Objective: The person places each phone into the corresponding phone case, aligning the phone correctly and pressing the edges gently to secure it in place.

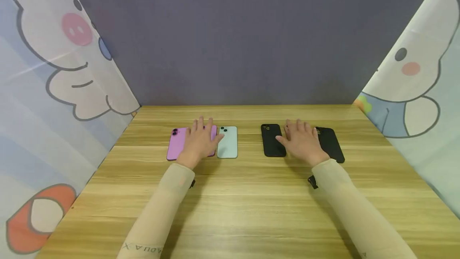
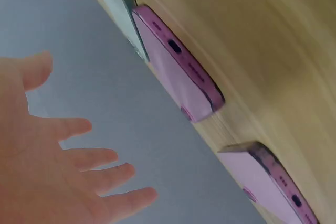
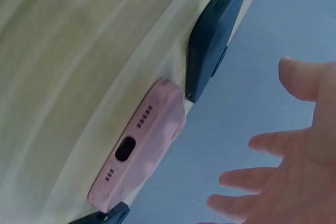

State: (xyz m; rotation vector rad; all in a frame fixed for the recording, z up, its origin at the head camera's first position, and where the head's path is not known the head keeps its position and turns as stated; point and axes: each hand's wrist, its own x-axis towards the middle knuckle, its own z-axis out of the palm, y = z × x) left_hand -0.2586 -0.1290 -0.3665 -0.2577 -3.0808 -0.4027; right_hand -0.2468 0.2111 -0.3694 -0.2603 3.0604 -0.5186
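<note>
My left hand [image 1: 199, 141] hovers palm down with fingers spread, holding nothing. Beneath it lie a purple phone [image 1: 175, 148] on the left and a second purple phone [image 1: 213, 132], partly covered by the hand. The thumb overlaps the edge of a pale mint phone [image 1: 229, 147]. On the other side, my right hand [image 1: 302, 141] is spread above a pink phone [image 3: 149, 135], mostly hidden from the head view. Its thumb reaches over a black phone [image 1: 271, 143]; another black phone [image 1: 331, 145] lies to its right. Both wrist views show a gap between palm and phones.
All the phones lie in one row, backs up, on a wood-grain table [image 1: 230, 203]. A dark grey panel [image 1: 244, 39] stands behind the table's far edge. Cartoon-printed curtains [image 1: 39, 103] hang along both sides.
</note>
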